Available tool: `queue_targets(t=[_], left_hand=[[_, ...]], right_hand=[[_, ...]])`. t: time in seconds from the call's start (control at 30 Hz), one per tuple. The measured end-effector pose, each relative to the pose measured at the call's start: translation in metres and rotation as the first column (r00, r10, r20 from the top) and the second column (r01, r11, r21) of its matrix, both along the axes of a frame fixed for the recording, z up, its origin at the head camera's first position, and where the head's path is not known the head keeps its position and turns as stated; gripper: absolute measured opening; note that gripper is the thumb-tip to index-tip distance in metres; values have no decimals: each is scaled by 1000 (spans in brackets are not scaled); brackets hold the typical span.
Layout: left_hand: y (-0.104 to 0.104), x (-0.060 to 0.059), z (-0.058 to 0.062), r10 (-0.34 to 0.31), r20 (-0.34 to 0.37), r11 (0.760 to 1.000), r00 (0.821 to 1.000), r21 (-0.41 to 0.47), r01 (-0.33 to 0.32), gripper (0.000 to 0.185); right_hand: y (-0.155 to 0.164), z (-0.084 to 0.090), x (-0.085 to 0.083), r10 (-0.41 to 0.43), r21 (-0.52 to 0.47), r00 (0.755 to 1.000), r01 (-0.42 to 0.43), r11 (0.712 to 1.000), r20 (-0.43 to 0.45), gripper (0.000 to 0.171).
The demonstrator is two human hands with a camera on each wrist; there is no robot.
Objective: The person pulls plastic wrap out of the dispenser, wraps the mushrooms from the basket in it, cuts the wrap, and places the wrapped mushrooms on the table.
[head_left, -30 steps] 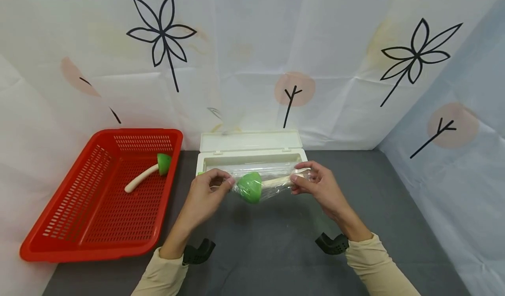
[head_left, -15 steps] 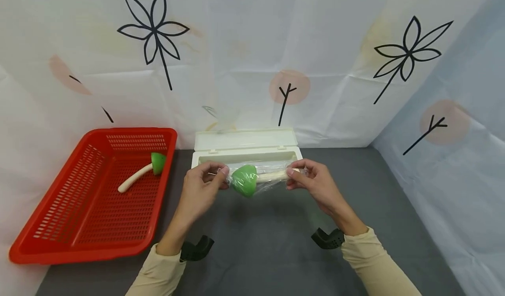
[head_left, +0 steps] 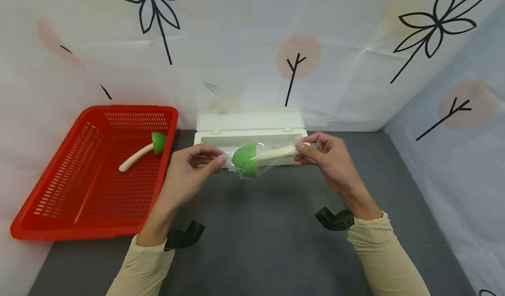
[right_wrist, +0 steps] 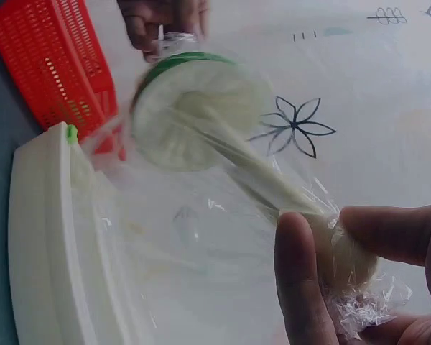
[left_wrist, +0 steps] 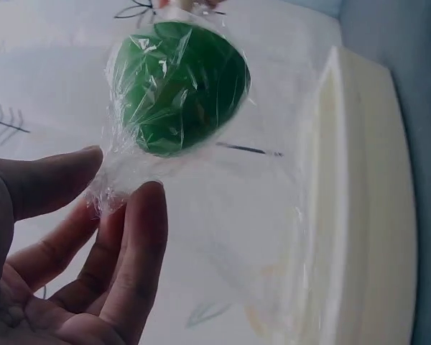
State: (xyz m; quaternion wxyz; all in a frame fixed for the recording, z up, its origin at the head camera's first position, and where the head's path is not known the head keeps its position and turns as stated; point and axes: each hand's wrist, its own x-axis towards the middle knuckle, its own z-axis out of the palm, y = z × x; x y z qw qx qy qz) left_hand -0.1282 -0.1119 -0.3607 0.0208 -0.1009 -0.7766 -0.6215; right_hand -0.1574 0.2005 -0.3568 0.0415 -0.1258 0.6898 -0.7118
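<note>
A toy mushroom with a green cap (head_left: 245,159) and a pale stem (head_left: 276,154) is wrapped in clear cling film (left_wrist: 201,43), held level above the dark table. My left hand (head_left: 189,169) pinches the gathered film just past the cap, thumb opposite the fingers. At the other end, my right hand (head_left: 333,166) grips the wrapped stem tip, where crumpled film (right_wrist: 363,305) sticks out. Behind the mushroom lies a white cling film box (head_left: 250,133), its lid (head_left: 250,119) raised. A sheet of film hangs between the mushroom and the box in both wrist views.
On the left stands a red perforated basket (head_left: 98,233) with another green-capped toy mushroom (head_left: 138,156) in it. White printed cloth (head_left: 236,46) hangs behind and to the right. Grey cloth (head_left: 268,252) covers the table.
The head view has tilted and shifted, so the basket and box appear higher. Both hands keep their hold on the wrapped mushroom, and the left hand has drawn slightly left from the cap.
</note>
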Motion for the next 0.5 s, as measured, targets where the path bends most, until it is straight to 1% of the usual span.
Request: queue_targets(t=[0.03,0.13,0.2,0.27,0.3,0.37,0.43,0.5], left_hand=[[0,1,-1,-7,-7,1000,1000,13,7,19],[1,4,-7,-19,-24,999,1000,24,20,24],[3,4,-13,-61,-22,998,998,14,61,33],[6,4,-17,-92,-30,996,995,-20,92,40],[7,4,-19,-100,-41,994,994,-41,99,41],[10,5,-22,-100,-55,992,993,-84,95,37],[12,5,-25,-87,-64,990,994,-117,79,28],[13,5,-29,-71,-55,990,996,-128,64,19]], right_hand=[[2,0,1,-9,5,1000,9,1000,-1,4],[3,-6,4,15,5,999,-15,1000,34,4],[2,-13,6,11,-5,998,-10,1000,58,3],[1,-20,8,0,-15,997,2,1000,82,4],[0,-23,9,-6,-17,996,7,1000,93,5],[-2,-28,11,-20,-10,993,21,1000,117,8],[-3,-33,13,-34,10,989,33,999,143,11],[-4,-38,15,-44,35,984,38,999,171,14]])
